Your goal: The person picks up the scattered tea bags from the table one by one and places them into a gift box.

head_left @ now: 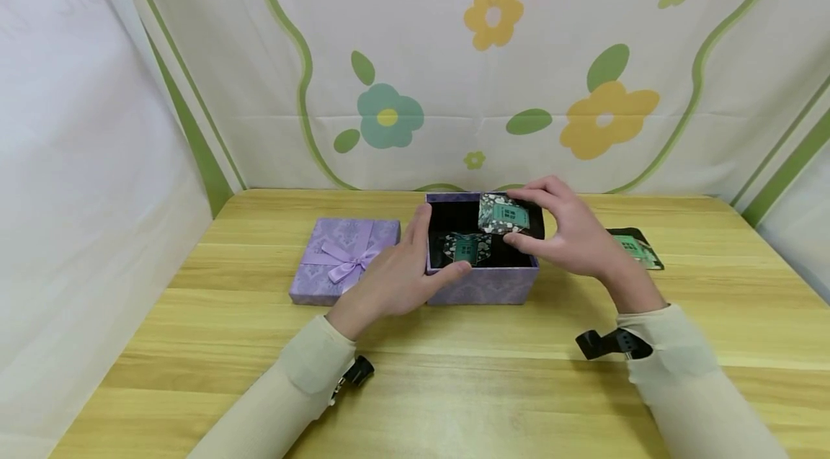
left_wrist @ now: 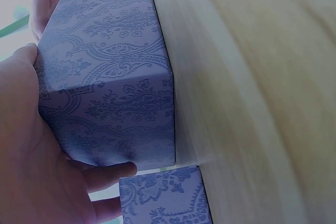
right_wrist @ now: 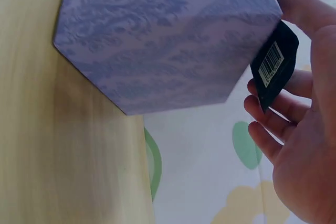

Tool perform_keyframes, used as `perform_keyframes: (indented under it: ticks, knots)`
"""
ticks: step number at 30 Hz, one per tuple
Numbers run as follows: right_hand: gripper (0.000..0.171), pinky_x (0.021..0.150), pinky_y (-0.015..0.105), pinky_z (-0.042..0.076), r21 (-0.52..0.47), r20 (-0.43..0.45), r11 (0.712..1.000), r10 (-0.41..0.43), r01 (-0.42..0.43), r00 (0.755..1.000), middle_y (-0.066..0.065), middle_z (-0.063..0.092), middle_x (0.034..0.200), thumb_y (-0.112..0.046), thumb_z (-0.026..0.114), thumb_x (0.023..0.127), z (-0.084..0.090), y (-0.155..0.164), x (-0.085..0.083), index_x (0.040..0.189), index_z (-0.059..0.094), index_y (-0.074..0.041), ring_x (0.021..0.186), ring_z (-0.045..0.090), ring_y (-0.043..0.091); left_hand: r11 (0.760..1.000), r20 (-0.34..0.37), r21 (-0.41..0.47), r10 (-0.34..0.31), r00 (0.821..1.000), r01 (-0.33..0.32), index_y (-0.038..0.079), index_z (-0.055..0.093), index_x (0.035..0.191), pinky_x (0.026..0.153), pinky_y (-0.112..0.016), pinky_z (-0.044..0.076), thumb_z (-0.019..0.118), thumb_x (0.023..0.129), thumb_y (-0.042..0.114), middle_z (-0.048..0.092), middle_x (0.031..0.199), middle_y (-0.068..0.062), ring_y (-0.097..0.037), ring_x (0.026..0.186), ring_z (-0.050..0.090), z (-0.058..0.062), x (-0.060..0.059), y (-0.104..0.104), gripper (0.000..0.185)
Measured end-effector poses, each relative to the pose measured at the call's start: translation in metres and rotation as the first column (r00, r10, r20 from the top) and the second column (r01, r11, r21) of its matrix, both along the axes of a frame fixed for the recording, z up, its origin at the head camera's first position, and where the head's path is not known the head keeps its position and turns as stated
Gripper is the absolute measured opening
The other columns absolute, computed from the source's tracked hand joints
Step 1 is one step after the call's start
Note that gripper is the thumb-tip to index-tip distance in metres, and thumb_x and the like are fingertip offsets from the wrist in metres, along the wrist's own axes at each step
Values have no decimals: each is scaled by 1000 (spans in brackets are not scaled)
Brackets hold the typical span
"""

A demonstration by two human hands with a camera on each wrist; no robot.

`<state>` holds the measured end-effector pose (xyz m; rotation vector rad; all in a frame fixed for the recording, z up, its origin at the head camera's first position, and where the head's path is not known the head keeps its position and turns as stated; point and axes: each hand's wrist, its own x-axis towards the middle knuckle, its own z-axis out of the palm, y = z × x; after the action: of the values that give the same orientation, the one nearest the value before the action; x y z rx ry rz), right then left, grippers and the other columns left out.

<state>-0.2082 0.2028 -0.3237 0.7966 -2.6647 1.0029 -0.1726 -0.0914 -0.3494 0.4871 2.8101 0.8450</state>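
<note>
An uncovered purple patterned gift box (head_left: 483, 287) with a black inside stands on the table. My left hand (head_left: 402, 272) holds its near left corner, thumb over the front rim and fingers along the left wall. Over the right part of the opening, my right hand (head_left: 570, 232) pinches a flat floral packet (head_left: 499, 217) with a green label. The back of that packet (right_wrist: 273, 64) is dark and carries a barcode in the right wrist view. A similar packet (head_left: 465, 250) lies inside the box at the front left. How deep the held packet reaches is unclear.
Left of the box lies its purple lid (head_left: 333, 234) with a ribbon bow, close to my left hand. Another dark and green packet (head_left: 638, 246) lies on the wooden table (head_left: 454, 387), partly behind my right wrist. A flowered cloth (head_left: 441, 48) hangs behind the table.
</note>
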Motion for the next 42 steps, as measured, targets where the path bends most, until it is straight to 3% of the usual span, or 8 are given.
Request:
perform_keyframes:
  ticks: [9, 20, 28, 35, 42]
  knots:
    - [69, 108, 57, 45, 45, -51, 999, 23, -21, 998, 11, 57, 135, -31, 88, 88, -7, -17, -1, 147, 63, -7, 128, 56, 32, 1000, 13, -2, 10, 1000, -10, 34, -26, 166, 49, -39, 49, 44, 91, 91, -2, 181, -2, -20, 49, 62, 1, 0, 0, 118]
    - [70, 114, 59, 42, 105, 13, 994, 23, -24, 1000, 13, 55, 143, -37, 86, 90, -6, -30, 1, 148, 62, -6, 135, 53, 35, 1000, -5, -3, 7, 1000, -7, 31, -24, 168, 48, -39, 48, 45, 92, 89, 1, 182, -4, -20, 48, 61, 0, 0, 0, 117]
    - [69, 114, 59, 42, 170, 29, 985, 24, -28, 999, 13, 57, 142, -41, 86, 90, -5, -31, 0, 146, 64, -6, 134, 54, 36, 1000, -8, -14, 16, 1000, -16, 31, -23, 168, 55, -36, 50, 44, 92, 90, -1, 181, -1, -17, 54, 63, -1, 0, 1, 117]
    - [67, 117, 65, 32, 215, 55, 976, 21, -32, 998, 12, 60, 140, -43, 83, 93, -3, -33, 1, 145, 65, -6, 136, 53, 36, 1000, -11, -6, 8, 1000, -8, 31, -23, 168, 55, -36, 50, 43, 91, 91, -3, 181, 0, -17, 53, 63, -1, 0, 1, 117]
    - [67, 116, 63, 37, 238, 24, 971, 13, -18, 1000, 12, 60, 141, -45, 83, 92, -2, -35, 1, 145, 65, -8, 135, 54, 36, 1000, -20, -13, 11, 1000, -12, 29, -21, 169, 61, -35, 51, 43, 92, 91, -1, 181, -1, -15, 57, 63, -1, -1, 1, 118]
